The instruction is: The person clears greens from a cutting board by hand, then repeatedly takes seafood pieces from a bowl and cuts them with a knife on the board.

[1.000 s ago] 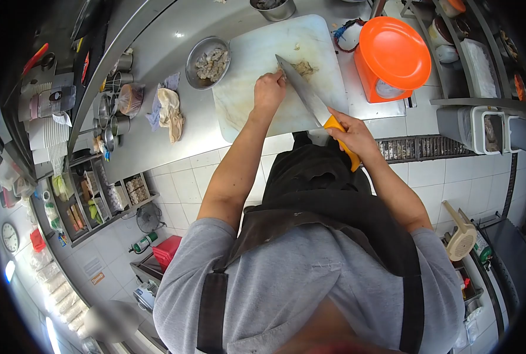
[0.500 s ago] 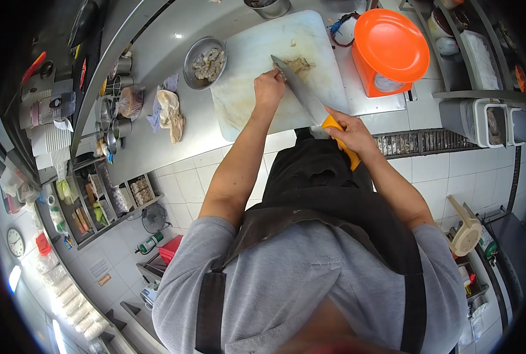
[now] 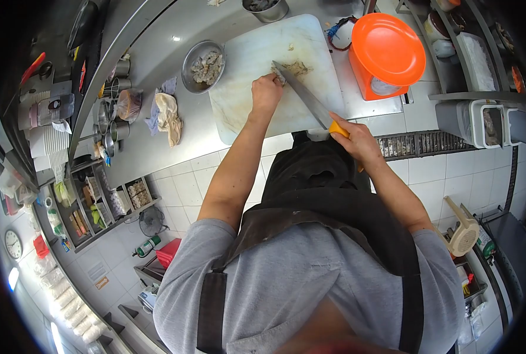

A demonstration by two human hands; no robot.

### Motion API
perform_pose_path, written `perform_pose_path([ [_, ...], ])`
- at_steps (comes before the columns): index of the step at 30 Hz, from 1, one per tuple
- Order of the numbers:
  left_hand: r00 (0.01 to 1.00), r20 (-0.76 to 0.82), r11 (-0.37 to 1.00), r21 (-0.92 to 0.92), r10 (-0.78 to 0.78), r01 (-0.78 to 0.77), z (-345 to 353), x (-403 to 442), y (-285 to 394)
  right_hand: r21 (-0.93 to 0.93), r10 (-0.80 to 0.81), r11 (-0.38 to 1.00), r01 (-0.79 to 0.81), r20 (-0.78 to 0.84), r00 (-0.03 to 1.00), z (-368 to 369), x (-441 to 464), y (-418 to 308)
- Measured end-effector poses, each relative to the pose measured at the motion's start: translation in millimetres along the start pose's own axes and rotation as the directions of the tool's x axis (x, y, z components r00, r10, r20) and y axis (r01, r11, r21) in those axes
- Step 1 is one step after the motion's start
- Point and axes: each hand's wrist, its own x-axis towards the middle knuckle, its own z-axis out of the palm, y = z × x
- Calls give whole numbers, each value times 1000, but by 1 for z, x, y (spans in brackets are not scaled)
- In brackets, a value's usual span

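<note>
My right hand (image 3: 355, 140) is wrapped round the yellow handle of a large knife (image 3: 303, 94). The blade slants up and left over a white cutting board (image 3: 239, 112), its tip close to my left hand (image 3: 267, 92). The fingers of my left hand are closed on a small greyish piece of food (image 3: 279, 75), partly hidden. Beside the tip, wet brownish scraps (image 3: 298, 68) lie on the board. A metal bowl (image 3: 185, 75) with several greyish pieces, which look like shrimp, stands at the board's left edge.
An orange scale (image 3: 360, 74) with an orange plate (image 3: 388, 48) stands right of the board. Behind the board is a metal pot (image 3: 273, 13). Crumpled cloths (image 3: 168, 118) lie on the steel counter (image 3: 139, 153) to the left. A metal shelf (image 3: 475, 95) is at the right.
The knife handle has turned in my right hand, so less of its yellow shows. My left hand stays by the blade tip, fingers still closed. The whole view has shifted slightly.
</note>
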Motion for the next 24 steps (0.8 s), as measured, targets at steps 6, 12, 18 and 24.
perform_pose_path([
  [6, 998, 26, 998, 47, -50, 48, -3, 8, 4, -36, -15, 999, 13, -67, 998, -10, 0, 7],
  [12, 998, 43, 992, 122, -35, 30, 2, 13, 13, -39, 21, 999, -23, -48, 999, -14, 0, -1],
  [18, 992, 115, 991, 116, 47, -60, -17, 25, -12, -35, 33, 999, -35, -39, 999, -17, 1, 0],
  [24, 991, 109, 992, 87, 79, -88, -70, 49, -17, -40, -9, 999, 6, -58, 998, -15, 2, 5],
])
